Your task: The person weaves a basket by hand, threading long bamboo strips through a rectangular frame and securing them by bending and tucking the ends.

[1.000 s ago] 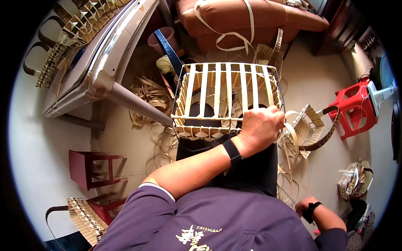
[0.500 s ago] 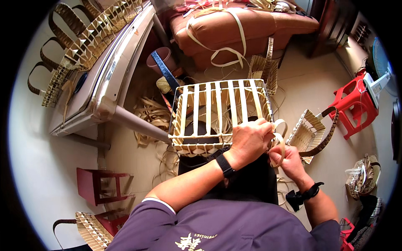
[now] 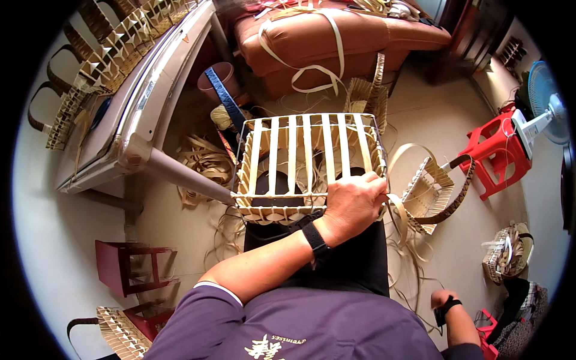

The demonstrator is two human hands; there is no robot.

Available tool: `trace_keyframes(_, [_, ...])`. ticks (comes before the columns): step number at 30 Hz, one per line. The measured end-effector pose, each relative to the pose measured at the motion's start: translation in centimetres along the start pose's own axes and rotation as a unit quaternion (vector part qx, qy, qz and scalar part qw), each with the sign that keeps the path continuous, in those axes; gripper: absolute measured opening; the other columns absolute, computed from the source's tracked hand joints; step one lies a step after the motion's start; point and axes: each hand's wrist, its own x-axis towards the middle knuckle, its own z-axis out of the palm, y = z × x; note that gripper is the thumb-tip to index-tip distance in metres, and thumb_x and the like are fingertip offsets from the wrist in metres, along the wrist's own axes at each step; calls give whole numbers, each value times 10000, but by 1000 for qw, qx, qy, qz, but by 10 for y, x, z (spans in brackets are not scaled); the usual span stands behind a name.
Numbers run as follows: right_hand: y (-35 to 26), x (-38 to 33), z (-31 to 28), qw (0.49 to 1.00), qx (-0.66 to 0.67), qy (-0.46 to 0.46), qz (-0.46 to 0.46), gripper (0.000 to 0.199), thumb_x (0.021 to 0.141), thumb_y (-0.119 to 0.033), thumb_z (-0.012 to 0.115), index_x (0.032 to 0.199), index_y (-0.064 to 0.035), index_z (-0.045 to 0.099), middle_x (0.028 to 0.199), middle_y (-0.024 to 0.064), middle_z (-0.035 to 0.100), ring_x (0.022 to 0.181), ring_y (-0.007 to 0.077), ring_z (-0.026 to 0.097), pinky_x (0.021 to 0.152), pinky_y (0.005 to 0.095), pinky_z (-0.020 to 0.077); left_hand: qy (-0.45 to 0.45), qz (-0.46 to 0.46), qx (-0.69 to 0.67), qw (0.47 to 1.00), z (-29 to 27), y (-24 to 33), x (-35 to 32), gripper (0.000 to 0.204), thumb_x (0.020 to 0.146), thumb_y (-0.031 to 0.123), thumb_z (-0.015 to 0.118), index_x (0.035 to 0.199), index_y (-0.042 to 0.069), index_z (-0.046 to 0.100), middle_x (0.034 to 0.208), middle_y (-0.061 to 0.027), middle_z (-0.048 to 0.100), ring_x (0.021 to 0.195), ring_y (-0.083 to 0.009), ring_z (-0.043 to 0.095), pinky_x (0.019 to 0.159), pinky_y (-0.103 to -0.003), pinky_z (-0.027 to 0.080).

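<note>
A woven basket frame (image 3: 308, 157) of pale flat strips on a wire frame rests on my lap, with evenly spaced slats across its top. My left hand (image 3: 355, 204) is closed on its near right corner, fingertips at the rim. A loose pale strip (image 3: 398, 210) loops out beside those fingers, over the basket's right side. My right hand (image 3: 443, 299) is away from the basket, low at the right; its fingers are blurred, and whether a strip is in them cannot be made out.
A small handled basket (image 3: 427, 191) lies on the floor at right, near a red stool (image 3: 501, 153) and a blue fan (image 3: 547, 102). More baskets line a table (image 3: 141, 129) at left. Loose strips (image 3: 207, 162) heap beneath it. A brown sofa (image 3: 360, 42) stands beyond.
My right hand has moved from the basket's near right corner down and right, away from it. The strip loop beside the corner has spread wider. My left hand stays on the corner.
</note>
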Motion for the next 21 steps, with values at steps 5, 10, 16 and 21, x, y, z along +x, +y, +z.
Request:
trace_keyframes(5, [-112, -44, -312, 750, 434, 455, -204, 198, 991, -192, 746, 936, -2, 763, 809, 156, 734, 694, 260, 672, 703, 370, 554, -20, -23, 23, 999, -4, -8, -2, 100, 934, 238, 801, 893, 158, 759, 906, 0, 755, 779, -281, 756, 670, -420, 571])
trace_keyframes(10, [-168, -102, -416, 623, 613, 330, -357, 243, 1095, -217, 730, 977, -15, 793, 824, -70, 681, 763, 50, 601, 675, 274, 503, -1, 5, -14, 1000, 1, -2, 5, 95, 923, 231, 803, 895, 151, 762, 909, -19, 759, 777, -304, 755, 661, -431, 569])
trace_keyframes(16, [-162, -70, -378, 709, 511, 350, -337, 306, 1035, -261, 725, 866, -9, 763, 733, 53, 708, 610, 201, 603, 618, 356, 509, -1, -18, 19, 1000, -6, -10, -2, 109, 926, 242, 809, 889, 154, 755, 907, -7, 753, 771, -301, 750, 657, -436, 561])
trace_keyframes(21, [-3, 29, -11, 988, 126, -31, 86, 251, 859, -296, 743, 950, -81, 834, 957, 202, 802, 819, 419, 763, 747, 534, 617, 15, 21, -66, 997, 4, 4, 9, 113, 936, 237, 791, 884, 152, 739, 911, 1, 745, 780, -294, 745, 671, -436, 564])
